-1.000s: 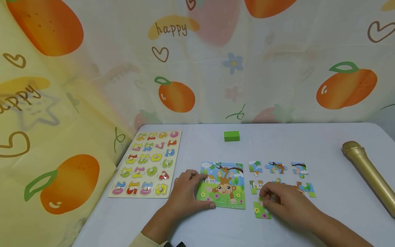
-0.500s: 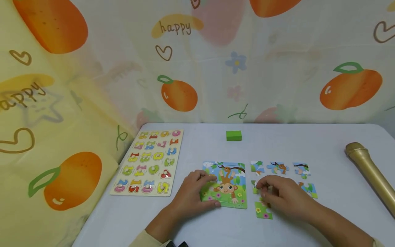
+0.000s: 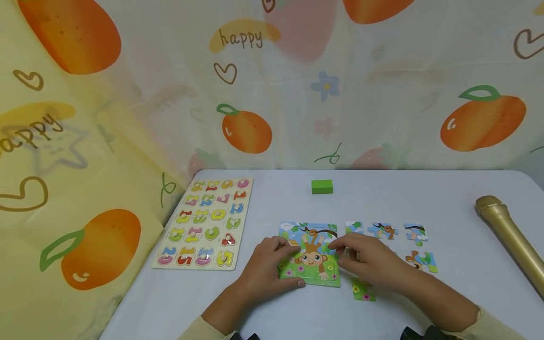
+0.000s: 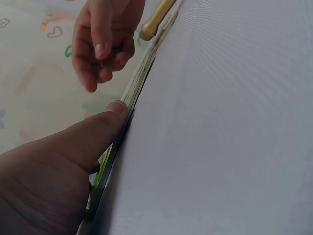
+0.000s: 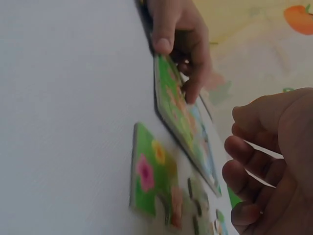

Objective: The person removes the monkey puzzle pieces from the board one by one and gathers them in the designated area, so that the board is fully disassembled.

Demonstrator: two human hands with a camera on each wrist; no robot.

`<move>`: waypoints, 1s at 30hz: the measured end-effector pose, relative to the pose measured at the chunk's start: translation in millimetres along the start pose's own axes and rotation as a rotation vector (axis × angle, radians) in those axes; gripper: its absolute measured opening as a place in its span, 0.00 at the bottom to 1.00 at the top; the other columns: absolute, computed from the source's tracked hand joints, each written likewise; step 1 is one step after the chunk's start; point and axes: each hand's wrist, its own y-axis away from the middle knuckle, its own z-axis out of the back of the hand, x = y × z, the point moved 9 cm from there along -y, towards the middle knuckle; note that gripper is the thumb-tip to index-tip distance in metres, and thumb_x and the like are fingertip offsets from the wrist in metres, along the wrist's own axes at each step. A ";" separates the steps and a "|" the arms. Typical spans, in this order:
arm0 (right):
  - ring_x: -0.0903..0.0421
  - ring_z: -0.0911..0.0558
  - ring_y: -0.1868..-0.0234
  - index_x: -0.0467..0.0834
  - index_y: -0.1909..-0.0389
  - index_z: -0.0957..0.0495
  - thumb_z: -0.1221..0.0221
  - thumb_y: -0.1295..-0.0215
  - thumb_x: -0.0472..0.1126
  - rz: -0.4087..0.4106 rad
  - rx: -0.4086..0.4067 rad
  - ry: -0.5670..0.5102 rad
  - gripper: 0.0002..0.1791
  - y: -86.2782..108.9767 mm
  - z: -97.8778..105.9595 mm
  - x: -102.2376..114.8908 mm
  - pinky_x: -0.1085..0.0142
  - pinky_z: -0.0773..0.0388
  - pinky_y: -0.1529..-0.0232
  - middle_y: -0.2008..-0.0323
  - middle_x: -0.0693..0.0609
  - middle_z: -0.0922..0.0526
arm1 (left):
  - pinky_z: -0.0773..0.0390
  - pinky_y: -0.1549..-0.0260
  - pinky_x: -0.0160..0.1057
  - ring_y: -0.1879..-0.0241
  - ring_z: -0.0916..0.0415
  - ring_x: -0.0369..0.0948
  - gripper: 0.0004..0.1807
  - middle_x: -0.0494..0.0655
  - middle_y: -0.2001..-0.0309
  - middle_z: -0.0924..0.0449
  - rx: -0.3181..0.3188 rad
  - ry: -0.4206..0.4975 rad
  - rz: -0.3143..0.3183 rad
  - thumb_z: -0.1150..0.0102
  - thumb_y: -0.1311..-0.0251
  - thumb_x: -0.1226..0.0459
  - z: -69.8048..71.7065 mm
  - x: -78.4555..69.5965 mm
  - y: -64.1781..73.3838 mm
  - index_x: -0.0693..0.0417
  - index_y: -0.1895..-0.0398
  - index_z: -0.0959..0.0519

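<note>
A square monkey puzzle board (image 3: pixel 312 243) lies on the table. My left hand (image 3: pixel 272 267) rests on its left side, thumb along the lower edge and index finger stretched over the picture. In the left wrist view that thumb (image 4: pixel 100 132) touches the board's rim. My right hand (image 3: pixel 376 259) hovers at the board's right edge, fingers loosely bent; no piece shows in them in the right wrist view. Around it lie loose jigsaw pieces: a flowered green one (image 3: pixel 363 291), a branch piece (image 3: pixel 415 232), a brown-and-blue one (image 3: pixel 384 230) and others partly hidden by the hand.
A wooden number board (image 3: pixel 204 224) lies at the left. A green block (image 3: pixel 322 187) stands behind the puzzle board, and a gold microphone (image 3: pixel 507 236) lies at the right. A fruit-print cloth (image 3: pixel 289 94) hangs behind the table.
My right hand has moved left from above the loose pieces to the puzzle board's right edge. My left index finger has moved further in over the picture.
</note>
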 end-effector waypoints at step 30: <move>0.58 0.24 0.52 0.52 0.47 0.13 0.34 0.42 0.31 -0.005 0.154 0.168 0.23 -45.9 -58.8 13.8 0.57 0.24 0.52 0.53 0.61 0.20 | 0.30 0.42 0.47 0.46 0.33 0.38 0.35 0.37 0.45 0.27 -0.058 0.010 -0.058 0.23 0.43 0.40 3.4 -2.0 -0.3 0.37 0.33 0.18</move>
